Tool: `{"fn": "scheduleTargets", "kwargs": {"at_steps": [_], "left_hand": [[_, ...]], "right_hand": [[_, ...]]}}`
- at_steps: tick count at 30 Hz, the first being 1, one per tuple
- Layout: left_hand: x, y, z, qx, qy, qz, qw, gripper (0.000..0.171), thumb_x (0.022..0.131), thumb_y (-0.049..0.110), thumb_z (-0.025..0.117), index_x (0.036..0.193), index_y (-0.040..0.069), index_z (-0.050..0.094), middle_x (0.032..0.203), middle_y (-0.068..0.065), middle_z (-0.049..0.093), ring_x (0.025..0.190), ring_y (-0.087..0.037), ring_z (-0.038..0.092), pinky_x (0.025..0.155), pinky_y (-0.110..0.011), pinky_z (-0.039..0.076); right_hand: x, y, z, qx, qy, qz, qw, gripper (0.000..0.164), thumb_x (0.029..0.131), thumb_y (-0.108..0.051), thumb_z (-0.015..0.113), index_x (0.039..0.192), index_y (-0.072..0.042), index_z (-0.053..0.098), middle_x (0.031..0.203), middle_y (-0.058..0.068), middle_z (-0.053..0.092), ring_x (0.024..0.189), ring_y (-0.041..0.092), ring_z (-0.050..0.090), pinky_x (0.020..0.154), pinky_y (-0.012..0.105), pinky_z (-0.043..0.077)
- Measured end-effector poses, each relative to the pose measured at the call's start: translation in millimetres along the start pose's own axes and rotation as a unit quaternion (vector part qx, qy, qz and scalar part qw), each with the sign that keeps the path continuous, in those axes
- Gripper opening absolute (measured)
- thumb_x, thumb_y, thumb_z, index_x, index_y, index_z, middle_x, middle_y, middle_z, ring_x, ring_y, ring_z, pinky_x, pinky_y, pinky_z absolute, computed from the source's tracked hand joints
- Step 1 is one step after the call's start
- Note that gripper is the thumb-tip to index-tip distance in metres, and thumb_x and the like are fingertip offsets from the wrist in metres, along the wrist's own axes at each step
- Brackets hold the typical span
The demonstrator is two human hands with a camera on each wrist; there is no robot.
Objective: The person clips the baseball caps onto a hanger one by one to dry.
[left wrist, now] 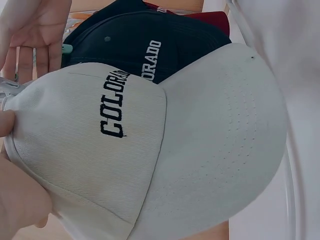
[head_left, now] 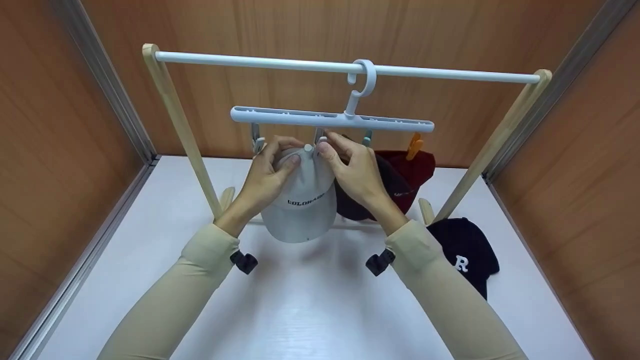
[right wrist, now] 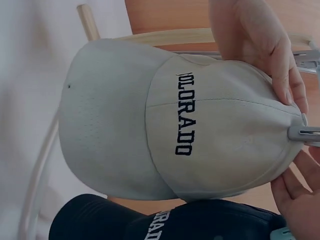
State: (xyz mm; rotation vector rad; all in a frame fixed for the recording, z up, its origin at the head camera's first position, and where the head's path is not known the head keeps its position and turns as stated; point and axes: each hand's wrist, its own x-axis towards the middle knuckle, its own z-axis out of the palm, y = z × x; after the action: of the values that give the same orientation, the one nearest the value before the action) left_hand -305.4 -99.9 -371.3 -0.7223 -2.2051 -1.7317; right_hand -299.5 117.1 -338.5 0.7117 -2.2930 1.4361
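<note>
In the head view a pale grey baseball cap (head_left: 299,215) with dark COLORADO lettering hangs brim down below a light blue clip hanger (head_left: 295,117). My left hand (head_left: 263,172) grips one side of its crown, thumb in front and fingers behind. At the top of the crown, my right hand (head_left: 357,172) pinches around a grey clip (head_left: 322,138), its thumb beside the cap. The right wrist view shows that clip (right wrist: 304,133) clamped over the cap's (right wrist: 225,120) top edge. Another grey clip (head_left: 257,140) hangs left of the cap; my left fingers are close to it.
A dark cap (head_left: 355,200) and a red cap (head_left: 422,167) hang to the right, by a teal clip (head_left: 367,138) and an orange clip (head_left: 414,146). The hanger hooks over a white rod (head_left: 250,61) on wooden legs. A black cap (head_left: 470,245) lies on the white table (head_left: 300,320).
</note>
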Motion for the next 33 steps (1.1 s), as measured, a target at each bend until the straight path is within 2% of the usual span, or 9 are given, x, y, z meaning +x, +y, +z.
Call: {"fn": "scheduleTargets", "kwargs": {"at_steps": [5, 8, 12, 16, 23, 28, 30, 33], "left_hand": [[-1.0, -1.8, -2.6, 0.024, 0.013, 0.026, 0.9993, 0.031, 0.108, 0.019, 0.063, 0.139, 0.017, 0.059, 0.14, 0.003, 0.063, 0.137, -0.016, 0.057, 0.119, -0.05, 0.042], [-3.3, -2.1, -4.6, 0.059, 0.03, 0.043, 0.9969, 0.033, 0.107, 0.019, 0.066, 0.139, 0.02, 0.06, 0.141, 0.004, 0.062, 0.139, -0.017, 0.05, 0.122, -0.049, 0.031], [-7.8, -1.3, -7.8, 0.108, 0.055, 0.063, 0.9907, 0.036, 0.104, 0.018, 0.069, 0.139, 0.023, 0.062, 0.148, 0.006, 0.058, 0.143, -0.02, 0.036, 0.116, -0.054, 0.017], [-12.3, -0.1, -10.8, 0.128, 0.071, 0.081, 0.9859, 0.035, 0.104, 0.017, 0.069, 0.138, 0.021, 0.063, 0.154, 0.005, 0.055, 0.143, -0.021, 0.032, 0.115, -0.055, 0.014], [-28.1, 1.8, -12.9, 0.157, 0.126, 0.101, 0.9743, 0.03, 0.1, 0.01, 0.072, 0.13, 0.015, 0.069, 0.151, -0.002, 0.053, 0.135, -0.02, 0.035, 0.112, -0.051, 0.022], [-44.8, 6.2, -11.8, 0.173, 0.156, 0.111, 0.9662, 0.026, 0.096, 0.007, 0.076, 0.121, 0.013, 0.072, 0.139, -0.007, 0.057, 0.13, -0.024, 0.041, 0.112, -0.052, 0.027], [-52.1, 7.7, -10.1, 0.169, 0.161, 0.11, 0.9661, 0.024, 0.095, 0.004, 0.076, 0.118, 0.012, 0.073, 0.129, -0.008, 0.059, 0.123, -0.025, 0.046, 0.108, -0.047, 0.033], [-63.2, 12.2, -7.5, 0.156, 0.157, 0.103, 0.9698, 0.023, 0.093, 0.0, 0.075, 0.113, 0.01, 0.073, 0.116, -0.006, 0.062, 0.11, -0.023, 0.052, 0.099, -0.037, 0.042]], "right_hand": [[-7, 0, -6, -0.026, -0.023, -0.006, 0.999, 0.047, 0.111, -0.03, 0.059, 0.152, -0.009, 0.058, 0.147, 0.005, 0.066, 0.135, 0.019, 0.063, 0.111, 0.038, 0.051], [-11, 1, -11, -0.026, -0.031, -0.013, 0.999, 0.044, 0.111, -0.026, 0.059, 0.151, -0.009, 0.059, 0.144, 0.005, 0.067, 0.133, 0.018, 0.064, 0.112, 0.037, 0.051], [-18, 3, -22, -0.02, -0.03, -0.017, 0.999, 0.04, 0.11, -0.021, 0.06, 0.147, -0.007, 0.061, 0.142, 0.007, 0.067, 0.129, 0.021, 0.065, 0.111, 0.04, 0.052], [-25, 5, -35, -0.018, -0.028, -0.019, 0.999, 0.036, 0.109, -0.019, 0.061, 0.143, -0.007, 0.064, 0.141, 0.006, 0.068, 0.127, 0.023, 0.067, 0.11, 0.04, 0.053], [-50, 14, -66, 0.002, -0.022, -0.023, 0.999, 0.031, 0.109, -0.013, 0.061, 0.139, -0.008, 0.067, 0.127, 0.005, 0.074, 0.112, 0.021, 0.073, 0.103, 0.03, 0.056], [-70, 28, -90, -0.01, -0.009, -0.028, 1.0, 0.028, 0.108, -0.007, 0.061, 0.135, -0.004, 0.069, 0.121, 0.007, 0.076, 0.105, 0.026, 0.076, 0.098, 0.024, 0.057], [-77, 35, -100, -0.02, 0.001, -0.023, 1.0, 0.028, 0.108, -0.006, 0.061, 0.134, -0.004, 0.069, 0.12, 0.007, 0.076, 0.104, 0.028, 0.076, 0.098, 0.023, 0.056], [-89, 42, -118, -0.039, 0.022, -0.004, 0.999, 0.027, 0.108, -0.006, 0.061, 0.133, -0.005, 0.071, 0.119, 0.007, 0.077, 0.102, 0.02, 0.077, 0.097, 0.02, 0.056]]}}
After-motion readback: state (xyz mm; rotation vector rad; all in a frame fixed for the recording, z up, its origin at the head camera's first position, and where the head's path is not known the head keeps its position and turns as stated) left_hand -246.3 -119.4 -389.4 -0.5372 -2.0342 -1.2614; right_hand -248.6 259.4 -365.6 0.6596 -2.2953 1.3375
